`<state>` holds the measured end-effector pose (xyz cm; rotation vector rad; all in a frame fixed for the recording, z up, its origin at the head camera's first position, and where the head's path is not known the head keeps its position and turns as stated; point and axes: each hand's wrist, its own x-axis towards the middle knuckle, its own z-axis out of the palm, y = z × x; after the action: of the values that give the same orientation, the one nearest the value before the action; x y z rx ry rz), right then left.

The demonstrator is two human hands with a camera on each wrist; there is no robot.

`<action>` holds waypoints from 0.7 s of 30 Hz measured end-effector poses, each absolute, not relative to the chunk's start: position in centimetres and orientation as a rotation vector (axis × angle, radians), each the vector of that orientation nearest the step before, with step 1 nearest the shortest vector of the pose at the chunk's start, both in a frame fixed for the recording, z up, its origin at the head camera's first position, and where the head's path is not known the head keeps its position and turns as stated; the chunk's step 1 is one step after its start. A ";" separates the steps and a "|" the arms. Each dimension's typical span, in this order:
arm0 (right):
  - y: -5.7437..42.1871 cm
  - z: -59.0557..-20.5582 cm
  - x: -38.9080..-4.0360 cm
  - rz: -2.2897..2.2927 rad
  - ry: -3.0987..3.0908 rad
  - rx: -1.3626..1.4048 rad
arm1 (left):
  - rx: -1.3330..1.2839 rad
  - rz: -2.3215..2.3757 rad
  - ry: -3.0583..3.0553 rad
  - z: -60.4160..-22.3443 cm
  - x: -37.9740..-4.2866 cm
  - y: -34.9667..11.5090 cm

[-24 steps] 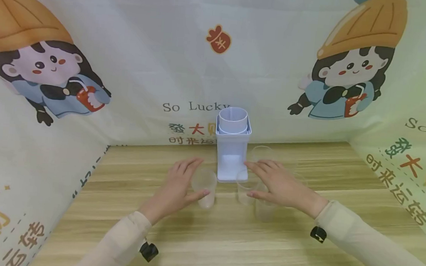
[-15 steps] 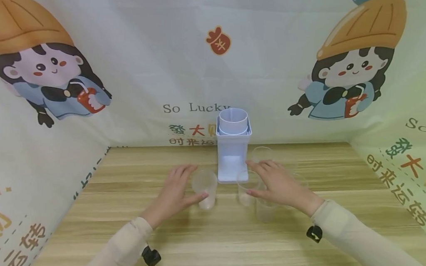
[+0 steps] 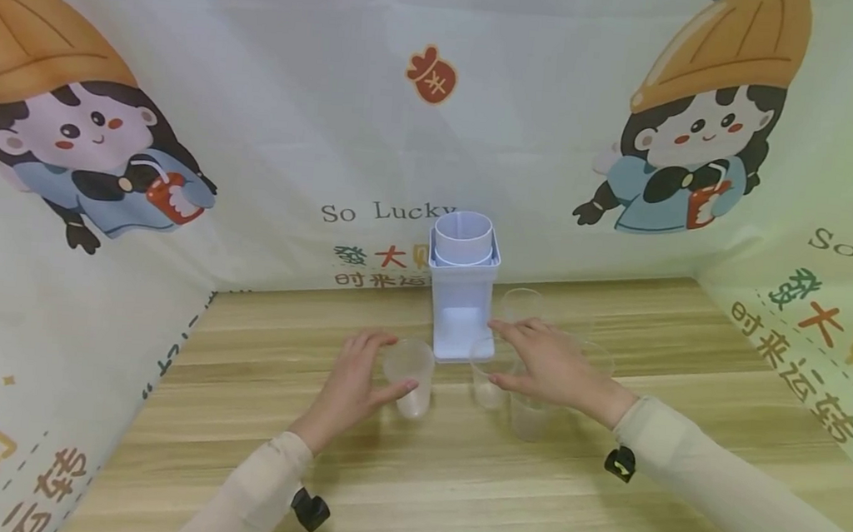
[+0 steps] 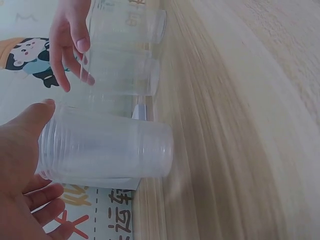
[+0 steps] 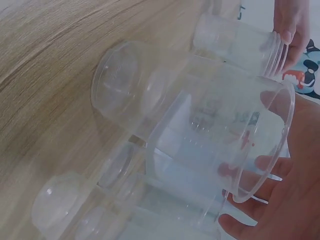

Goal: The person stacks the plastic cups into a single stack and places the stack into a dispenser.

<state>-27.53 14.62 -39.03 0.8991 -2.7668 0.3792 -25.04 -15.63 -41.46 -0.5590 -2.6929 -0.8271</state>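
Note:
My left hand is at the rim of a stack of clear plastic cups, thumb on one side and loosely bent fingers on the other. The stack stands upright on the table. Over on the right, my right hand spreads its thumb and relaxed fingers about the rim of a clear plastic cup. Whether its fingertips press the cup is hard to tell through the transparent wall. More clear cups, including one close to the front, stand under and behind this hand, partly hidden by it.
Between the hands, farther back, stands a pale blue-white cup dispenser with a round tube at its top. A cloth backdrop printed with cartoon figures rises behind the wood-grain table.
My left hand has drawn slightly lower and closer about the cup stack. The right hand has hardly shifted. The cups and dispenser stay in place, while the head view has tilted a little.

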 end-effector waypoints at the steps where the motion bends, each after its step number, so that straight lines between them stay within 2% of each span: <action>1: 14.6 -39.1 -27.6 0.373 -2.761 0.901 | -0.554 -0.830 -2.700 -41.4 -25.1 -15.6; 14: 13.9 -38.8 -27.6 0.387 -2.737 0.893 | -0.524 -0.887 -2.711 -41.6 -25.0 -15.5; 21: 13.3 -37.2 -27.3 0.458 -2.637 0.954 | -0.518 -0.903 -2.711 -41.6 -25.0 -15.5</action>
<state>-27.27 13.27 -37.22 0.9540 -2.6368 0.4579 -24.97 -15.55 -41.56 -0.5178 -2.7114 -0.9033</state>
